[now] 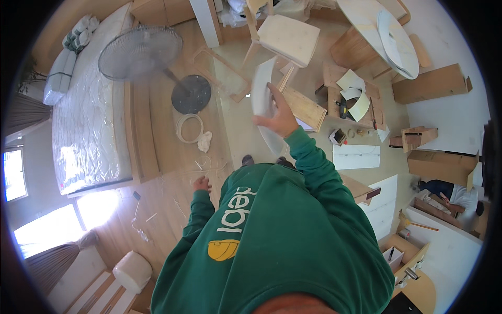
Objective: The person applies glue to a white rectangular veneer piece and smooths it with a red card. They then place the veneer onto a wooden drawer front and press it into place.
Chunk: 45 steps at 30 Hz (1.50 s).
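Note:
My right hand (278, 114) is closed on the edge of a long white curved panel (261, 91), thumb on its near face and fingers over its edge. The panel stands on end in front of me, its lower part reaching down toward my feet. My left hand (202, 184) hangs at my left side above the wooden floor, with loosely bent fingers and nothing visible in it. Just beyond the panel are a light wooden box (302, 109) and a cream-seated chair (287, 37).
A standing fan (191, 94), a coiled hose (188, 129) and a plastic-wrapped mattress (89, 125) are on the left. To the right stand a low wooden table (361, 99) with tools and offcuts, a round table (366, 26) and cardboard boxes (431, 86). Another person (460, 199) is at far right.

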Each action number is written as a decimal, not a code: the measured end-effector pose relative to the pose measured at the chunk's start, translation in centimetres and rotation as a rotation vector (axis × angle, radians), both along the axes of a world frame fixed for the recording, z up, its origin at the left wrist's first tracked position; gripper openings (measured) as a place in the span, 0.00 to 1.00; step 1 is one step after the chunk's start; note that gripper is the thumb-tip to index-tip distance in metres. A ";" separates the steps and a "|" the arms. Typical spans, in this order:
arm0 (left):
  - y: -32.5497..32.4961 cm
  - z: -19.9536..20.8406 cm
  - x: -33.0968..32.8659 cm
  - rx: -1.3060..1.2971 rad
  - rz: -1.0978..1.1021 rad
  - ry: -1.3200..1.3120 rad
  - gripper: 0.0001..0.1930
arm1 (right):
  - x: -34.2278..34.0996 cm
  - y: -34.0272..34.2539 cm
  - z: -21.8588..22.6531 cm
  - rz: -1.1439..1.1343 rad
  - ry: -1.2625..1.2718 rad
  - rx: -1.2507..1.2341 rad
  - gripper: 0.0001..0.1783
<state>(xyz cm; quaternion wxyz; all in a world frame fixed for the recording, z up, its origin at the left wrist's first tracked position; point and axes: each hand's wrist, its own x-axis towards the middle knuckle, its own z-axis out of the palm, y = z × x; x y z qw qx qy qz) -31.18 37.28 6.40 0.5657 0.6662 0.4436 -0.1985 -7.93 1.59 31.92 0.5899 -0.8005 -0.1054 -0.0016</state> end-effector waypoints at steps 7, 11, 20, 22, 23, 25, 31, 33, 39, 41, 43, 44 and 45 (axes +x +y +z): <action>-8.3 11.0 11.5 -0.033 -0.070 -0.400 0.23 | -2.2 -2.1 -0.4 0.027 -0.063 -0.805 0.60; -17.1 15.2 16.0 -0.223 -0.078 -0.544 0.23 | -2.8 -6.2 -1.0 0.098 -0.020 -0.889 0.59; -34.8 12.6 19.1 -0.253 0.038 -0.513 0.19 | -2.5 -17.4 -5.1 0.172 0.112 -0.933 0.62; -37.4 11.8 19.9 -0.301 0.134 -0.456 0.18 | -1.9 -19.9 -6.3 0.171 0.122 -0.915 0.62; -38.4 11.4 20.3 -0.363 0.209 -0.415 0.18 | -1.1 -20.9 -6.6 0.183 0.134 -0.910 0.62; -40.0 11.1 20.7 -0.451 0.370 -0.334 0.18 | 0.3 -22.7 -7.4 0.201 0.128 -0.882 0.61; -41.4 7.6 21.2 -0.631 0.312 -0.246 0.16 | 3.3 -28.1 -14.5 0.038 0.292 -0.591 0.38; -41.9 6.4 20.6 -0.630 0.341 -0.238 0.15 | 4.4 -29.0 -15.8 0.095 0.323 -0.608 0.30; -43.4 3.5 21.7 -0.453 0.551 -0.284 0.14 | 7.1 -28.6 -18.4 0.103 0.419 -0.598 0.22; -43.1 3.6 22.4 -0.359 0.586 -0.225 0.14 | 8.0 -27.8 -19.5 0.140 0.377 -0.600 0.22; -42.9 3.1 23.0 -0.278 0.606 -0.209 0.15 | 8.8 -26.7 -19.3 0.145 0.412 -0.650 0.22; -42.8 2.6 23.4 -0.244 0.610 -0.225 0.14 | 9.4 -26.1 -19.0 0.145 0.427 -0.675 0.22; -42.7 2.1 23.8 -0.210 0.612 -0.239 0.14 | 10.1 -25.9 -19.1 0.158 0.426 -0.683 0.22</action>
